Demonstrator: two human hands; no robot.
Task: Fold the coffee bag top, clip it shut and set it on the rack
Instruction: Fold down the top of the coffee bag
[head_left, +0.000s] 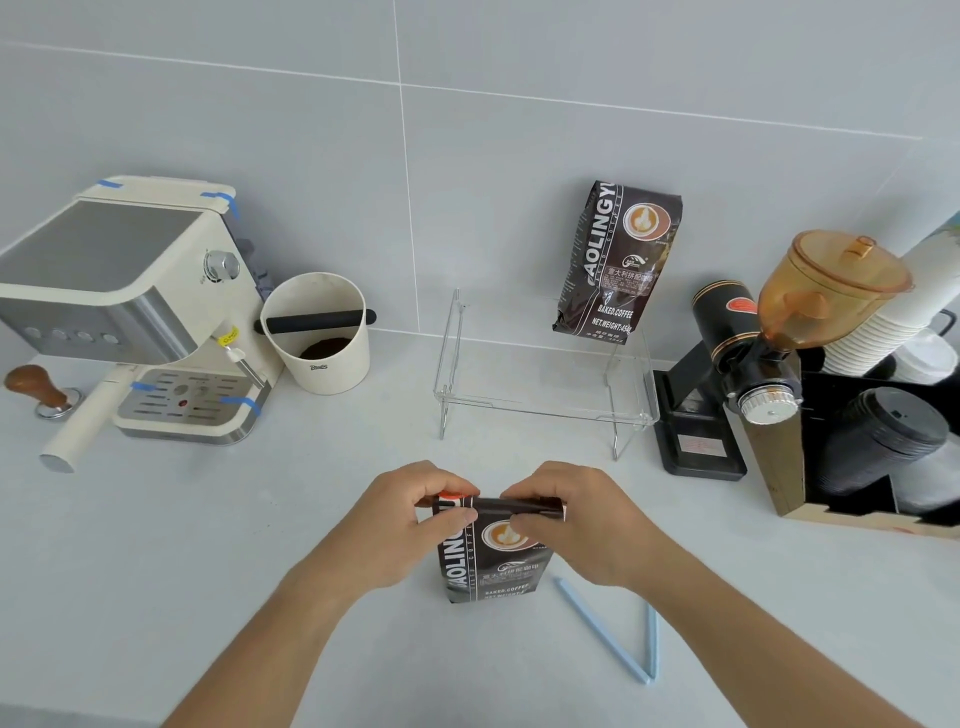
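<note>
Evidently the bag stands upright on the counter just in front of the person, so that its weight holds it steady and both hands are free for the top; the upper edge is rolled down into a dark flat band across the front, which looks like the fold step under way. Left hand pinches the band's left end, thumb on the front and fingers curled over the back, with a bit of orange showing under the fingers that I cannot identify. Right hand grips the right end the same way, closed on the fold, knuckles up. Both wrists angle inward and the forearms come in from the lower corners, meeting over the bag. Just right of the bag's foot lies the blue clip, opened into a V on the counter, near the right forearm and probably left there for a quick reach once the fold is tight; it is untouched. Further back stands the clear rack, with a second bag upright on its back right part and bare shelf in front, likely room for this one
</note>
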